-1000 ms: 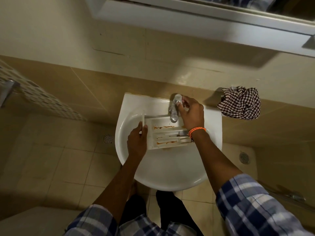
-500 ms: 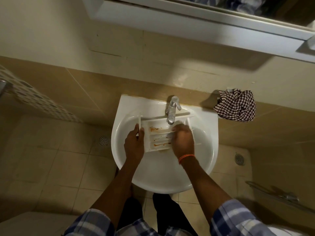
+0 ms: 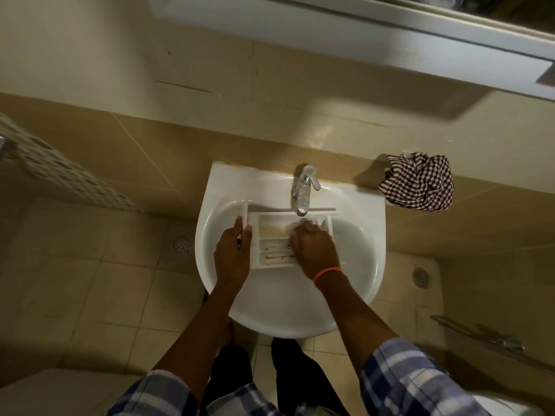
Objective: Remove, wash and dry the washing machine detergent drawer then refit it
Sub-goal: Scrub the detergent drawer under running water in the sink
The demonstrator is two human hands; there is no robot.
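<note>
The white detergent drawer (image 3: 274,232) lies across the white basin (image 3: 357,256) under the chrome tap (image 3: 304,190), compartments up, with brown residue in its near channels. My left hand (image 3: 232,253) grips the drawer's front panel at its left end. My right hand (image 3: 313,249) lies inside the drawer's right half with fingers bent down onto the compartments, blurred at the fingertips. An orange band circles my right wrist. I cannot make out running water.
A checked cloth (image 3: 419,183) sits bunched on the ledge right of the basin. Tiled floor with two round drains (image 3: 181,244) surrounds the pedestal. A white shelf edge (image 3: 360,31) overhangs above. A metal rail (image 3: 486,337) is at the lower right.
My right hand left the tap handle and came down into the drawer's right compartments, shifting slightly there. The brown stain in the far compartment looks fainter. My left hand kept its grip.
</note>
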